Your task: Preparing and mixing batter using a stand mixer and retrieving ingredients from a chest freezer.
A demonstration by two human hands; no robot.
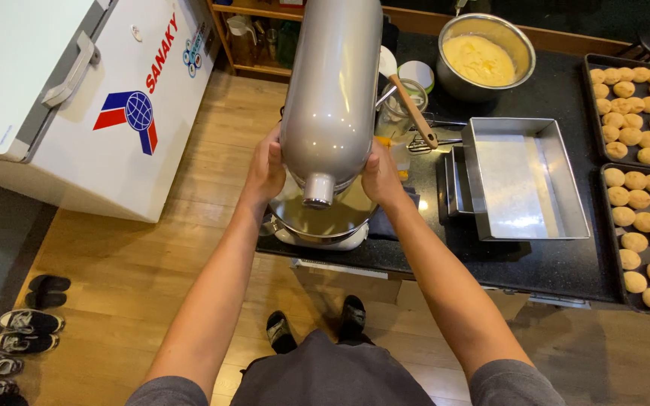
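Both hands clasp the tilted head of the stand mixer (pixel 330 90): left hand (pixel 266 169) and right hand (pixel 380 177) press on opposite sides, fingers wrapped round the smooth grey shell, likely to steady its weight. Mixer stands at the near edge of the dark tabletop (pixel 551 259); its steel bowl (pixel 321 219) sits beneath. A shiny rectangular pan (pixel 524 180) lies just right.

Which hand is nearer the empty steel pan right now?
Right. The right hand grips the mixer head's side that faces the steel pan. The left hand grips the opposite side, with the mixer between it and the pan.
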